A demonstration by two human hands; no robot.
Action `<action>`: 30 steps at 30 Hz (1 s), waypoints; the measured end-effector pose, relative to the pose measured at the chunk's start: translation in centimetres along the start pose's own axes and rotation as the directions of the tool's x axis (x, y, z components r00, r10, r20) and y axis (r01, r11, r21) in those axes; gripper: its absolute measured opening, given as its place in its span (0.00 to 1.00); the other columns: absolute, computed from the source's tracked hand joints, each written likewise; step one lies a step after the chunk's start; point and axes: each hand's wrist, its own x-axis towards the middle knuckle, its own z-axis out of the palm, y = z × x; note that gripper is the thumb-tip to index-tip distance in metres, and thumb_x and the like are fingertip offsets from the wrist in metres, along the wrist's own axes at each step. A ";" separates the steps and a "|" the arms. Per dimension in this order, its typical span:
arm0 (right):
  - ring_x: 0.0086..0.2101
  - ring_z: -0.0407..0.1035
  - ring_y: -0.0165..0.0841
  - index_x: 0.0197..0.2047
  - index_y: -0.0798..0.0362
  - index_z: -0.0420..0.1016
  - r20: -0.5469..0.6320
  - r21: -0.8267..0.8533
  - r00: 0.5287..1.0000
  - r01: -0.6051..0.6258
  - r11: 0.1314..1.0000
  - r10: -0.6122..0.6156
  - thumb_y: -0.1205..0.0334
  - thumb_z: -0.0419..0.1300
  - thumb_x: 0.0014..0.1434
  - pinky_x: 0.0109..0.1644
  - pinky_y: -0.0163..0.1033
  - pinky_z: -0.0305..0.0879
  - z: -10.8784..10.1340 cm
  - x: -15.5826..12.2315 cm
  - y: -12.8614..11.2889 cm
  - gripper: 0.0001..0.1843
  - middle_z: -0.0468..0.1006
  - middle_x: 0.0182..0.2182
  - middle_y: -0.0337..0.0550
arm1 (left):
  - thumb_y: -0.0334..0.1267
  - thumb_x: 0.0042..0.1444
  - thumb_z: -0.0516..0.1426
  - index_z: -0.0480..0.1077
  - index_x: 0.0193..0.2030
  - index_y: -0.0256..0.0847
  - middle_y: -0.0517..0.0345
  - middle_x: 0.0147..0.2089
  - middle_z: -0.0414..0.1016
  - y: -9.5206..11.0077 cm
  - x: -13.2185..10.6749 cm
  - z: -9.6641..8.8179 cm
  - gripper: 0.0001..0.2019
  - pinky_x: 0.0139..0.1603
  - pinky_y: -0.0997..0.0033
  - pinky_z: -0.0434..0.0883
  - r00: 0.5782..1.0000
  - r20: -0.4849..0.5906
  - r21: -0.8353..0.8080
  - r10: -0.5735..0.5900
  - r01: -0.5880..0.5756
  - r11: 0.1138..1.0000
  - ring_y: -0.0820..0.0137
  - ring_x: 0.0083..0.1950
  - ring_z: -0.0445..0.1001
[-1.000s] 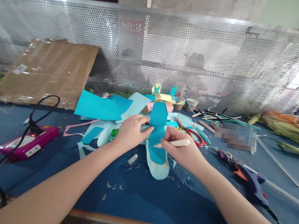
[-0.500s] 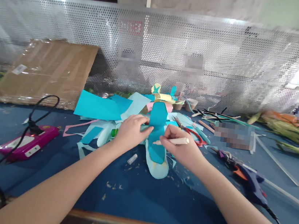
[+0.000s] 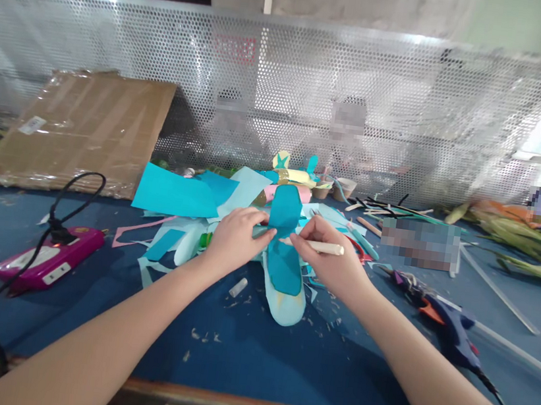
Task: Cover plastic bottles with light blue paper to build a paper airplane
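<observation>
A white marker pen (image 3: 327, 248) is pinched in my right hand (image 3: 334, 267), its tip at the narrow middle of a dark turquoise paper strip (image 3: 284, 271). That strip lies over a longer light-blue rounded piece (image 3: 286, 312), whose near end sticks out and shows a yellowish mark. My left hand (image 3: 238, 238) grips the left edge of this paper shape, thumb on top and the other fingers partly hidden. Beside my left wrist is a green bottle cap (image 3: 206, 240). A small clear cap (image 3: 238, 287) rests on the blue table in front.
Turquoise paper sheets (image 3: 177, 191) and offcuts lie behind my left hand. Red-handled scissors (image 3: 360, 249) are partly hidden by my right hand. A glue gun (image 3: 448, 325) lies at right, a magenta power strip (image 3: 51, 260) at left. Cardboard (image 3: 80, 131) leans at the back.
My right hand has shifted slightly up, and the pen tip has moved away from me along the turquoise strip. My left hand keeps its hold.
</observation>
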 end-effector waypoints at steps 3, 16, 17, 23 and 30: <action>0.22 0.55 0.28 0.29 0.48 0.59 -0.010 0.034 1.000 -0.007 0.999 0.007 0.52 0.59 0.58 0.26 0.35 0.51 0.0 0.1 0.1 0.14 0.63 0.21 0.31 | 0.39 0.58 0.59 0.71 0.35 0.42 0.54 0.39 0.78 0.0 0.0 -0.1 0.04 0.46 0.62 0.70 1.000 -0.002 -0.005 -0.008 0.008 1.000 0.60 0.45 0.74; 0.23 0.56 0.28 0.31 0.48 0.62 -0.056 -0.025 0.998 -0.020 0.999 0.018 0.53 0.60 0.57 0.26 0.35 0.51 -0.3 0.3 -0.4 0.12 0.63 0.22 0.31 | 0.39 0.58 0.59 0.70 0.33 0.43 0.56 0.38 0.77 0.1 0.0 -0.1 0.04 0.44 0.64 0.70 1.000 0.001 0.002 0.002 -0.002 1.000 0.61 0.44 0.74; 0.23 0.56 0.28 0.31 0.48 0.62 -0.057 -0.026 0.998 -0.014 1.000 0.012 0.52 0.60 0.57 0.26 0.35 0.51 -0.3 0.3 -0.4 0.12 0.64 0.22 0.31 | 0.39 0.58 0.59 0.70 0.33 0.43 0.56 0.38 0.77 0.1 0.0 -0.1 0.04 0.44 0.64 0.70 1.000 0.003 0.001 0.001 -0.001 1.000 0.61 0.44 0.74; 0.23 0.57 0.28 0.30 0.49 0.61 -0.061 -0.036 0.998 -0.013 0.999 0.010 0.52 0.60 0.56 0.26 0.35 0.51 -0.3 0.3 -0.4 0.13 0.65 0.22 0.32 | 0.38 0.58 0.59 0.70 0.33 0.42 0.55 0.39 0.77 0.1 0.0 -0.1 0.04 0.44 0.62 0.69 1.000 0.007 -0.002 0.000 0.000 1.000 0.60 0.44 0.74; 0.22 0.57 0.28 0.27 0.49 0.60 -0.075 -0.054 0.997 -0.041 0.998 0.037 0.57 0.59 0.54 0.26 0.35 0.52 -0.5 0.2 -0.8 0.11 0.64 0.19 0.30 | 0.39 0.58 0.60 0.71 0.35 0.41 0.54 0.38 0.77 0.2 0.0 -0.2 0.04 0.45 0.62 0.70 1.000 0.012 0.013 -0.013 0.013 1.000 0.59 0.45 0.74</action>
